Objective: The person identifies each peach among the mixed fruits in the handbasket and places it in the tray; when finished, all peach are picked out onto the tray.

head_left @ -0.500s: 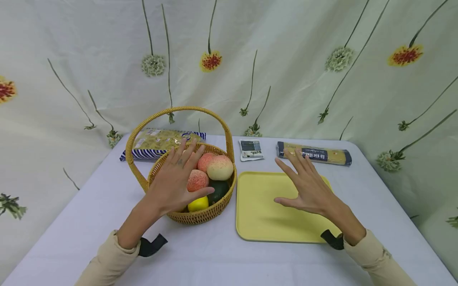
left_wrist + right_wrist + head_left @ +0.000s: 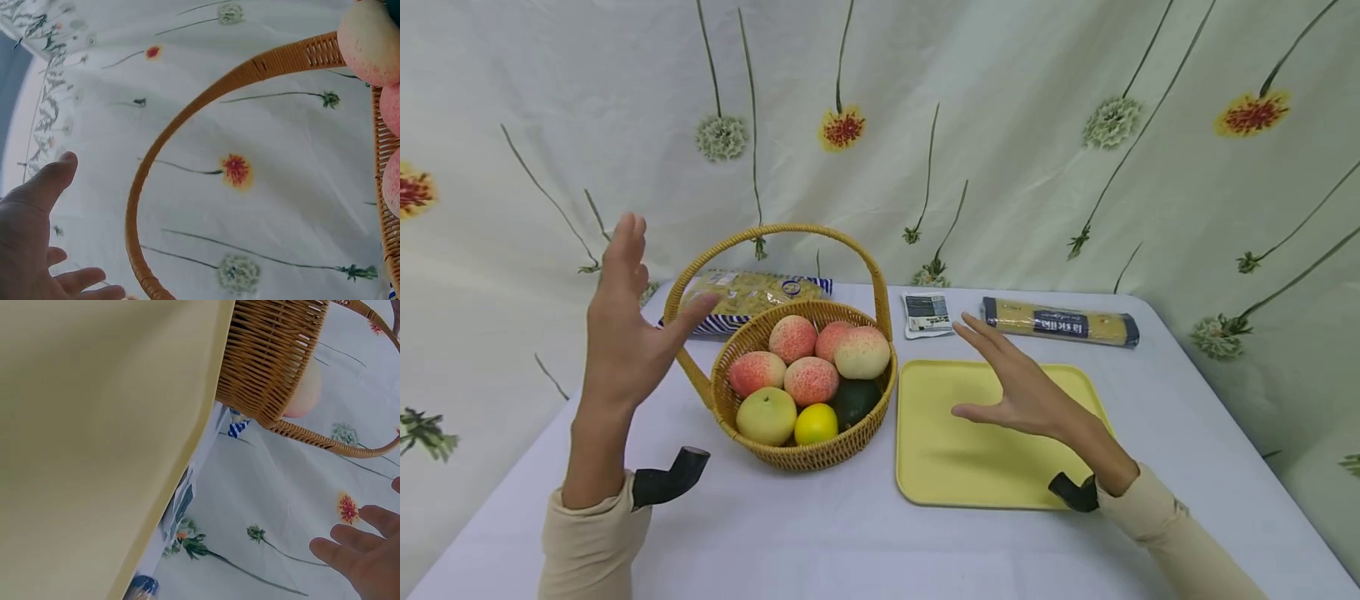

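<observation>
Basket (image 2: 814, 457) with a tall handle (image 2: 797, 227) stands left of the centre of my head frame, on the white desk (image 2: 850, 542). I see five peaches (image 2: 811, 382) heaped in its middle and back, with a pale green fruit (image 2: 766, 417), a yellow fruit (image 2: 816, 424) and a dark green fruit (image 2: 856, 402) along the front.

My left hand (image 2: 628, 333) is raised at the left of the frame, fingers straight and pointing up, thumb stretched out to the right. The thumb crosses the handle's left side in the head view, but my left wrist view shows a gap between hand and handle.

My right hand (image 2: 1026, 387) is right of centre, above the yellow tray (image 2: 992, 475), its fingers extended toward the upper left and its thumb spread well apart from them. The tray lies flat just right of the basket.

Along the desk's far edge I see a large bag (image 2: 752, 296) behind the basket, a small packet (image 2: 927, 313) near the centre and a long pack (image 2: 1060, 322) to the right. A flowered cloth (image 2: 1000, 167) fills the upper frame.
</observation>
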